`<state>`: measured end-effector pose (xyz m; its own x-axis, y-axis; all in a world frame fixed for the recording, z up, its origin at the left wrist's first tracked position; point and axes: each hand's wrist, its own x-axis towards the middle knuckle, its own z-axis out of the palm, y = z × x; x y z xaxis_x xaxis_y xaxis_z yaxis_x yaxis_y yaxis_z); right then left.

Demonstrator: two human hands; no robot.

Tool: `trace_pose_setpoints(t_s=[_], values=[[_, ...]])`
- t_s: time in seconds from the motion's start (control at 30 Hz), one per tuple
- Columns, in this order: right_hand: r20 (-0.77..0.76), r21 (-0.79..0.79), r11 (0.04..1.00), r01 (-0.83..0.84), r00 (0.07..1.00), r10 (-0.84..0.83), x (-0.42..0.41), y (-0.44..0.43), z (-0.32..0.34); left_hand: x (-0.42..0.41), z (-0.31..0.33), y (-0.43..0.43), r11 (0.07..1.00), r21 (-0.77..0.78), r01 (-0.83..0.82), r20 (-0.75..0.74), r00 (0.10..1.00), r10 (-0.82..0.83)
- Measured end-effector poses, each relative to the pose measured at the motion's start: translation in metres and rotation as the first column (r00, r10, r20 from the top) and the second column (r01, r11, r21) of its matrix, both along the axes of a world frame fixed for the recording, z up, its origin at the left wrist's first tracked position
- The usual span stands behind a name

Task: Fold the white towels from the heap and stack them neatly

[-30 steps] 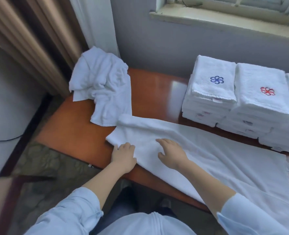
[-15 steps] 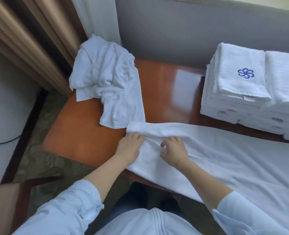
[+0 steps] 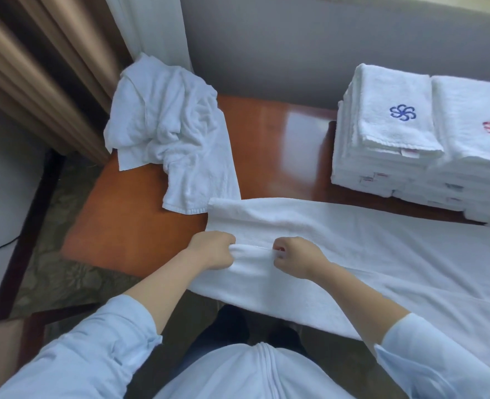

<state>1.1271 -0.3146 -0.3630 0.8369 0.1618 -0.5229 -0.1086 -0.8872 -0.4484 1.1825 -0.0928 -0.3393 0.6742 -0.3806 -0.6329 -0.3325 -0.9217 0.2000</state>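
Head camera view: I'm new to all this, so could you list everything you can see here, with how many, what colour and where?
spread towel: one, white, across the table's near edge
heap of towels: one, white, crumpled, table's far left corner
blue-emblem towel stack: one, white, folded, table's far right
red-emblem towel stack: one, white, folded, right of the blue one, cut by the frame
table: one, glossy reddish-brown, centre
curtain: one, beige, upper left
wall: one, grey, behind the table
sleeves: two, light blue, bottom
left hand: one, grips the spread towel's left end
right hand: one, grips the same end, beside the left hand
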Motion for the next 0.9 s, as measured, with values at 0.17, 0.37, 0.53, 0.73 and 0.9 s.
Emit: trace_pose_setpoints(t_s=[0.17, 0.37, 0.53, 0.73, 0.9], values=[[-0.004, -0.023, 0.998, 0.052, 0.999, -0.052, 0.001, -0.003, -0.004, 0.003, 0.007, 0.001, 0.986, 0.167, -0.006, 0.011, 1.0, 0.004], [0.086, -0.043, 0.991, 0.123, 0.989, -0.119, -0.01, -0.001, -0.015, 0.0, -0.009, 0.0, 0.967, 0.246, -0.065, 0.259, 0.966, -0.001], [0.181, -0.017, 0.989, 0.144, 0.974, -0.139, -0.014, -0.01, -0.015, -0.002, -0.023, -0.001, 0.969, 0.247, 0.007, 0.448, 0.886, -0.121], [0.273, -0.002, 0.96, 0.28, 0.924, -0.269, -0.036, -0.041, -0.003, -0.004, -0.023, -0.047, 0.974, -0.15, 0.171, 0.363, 0.925, -0.107], [0.31, -0.032, 0.86, 0.51, 0.822, -0.477, -0.08, -0.075, 0.006, -0.019, -0.021, -0.102, 0.895, -0.261, 0.362, 0.296, 0.912, -0.283]])
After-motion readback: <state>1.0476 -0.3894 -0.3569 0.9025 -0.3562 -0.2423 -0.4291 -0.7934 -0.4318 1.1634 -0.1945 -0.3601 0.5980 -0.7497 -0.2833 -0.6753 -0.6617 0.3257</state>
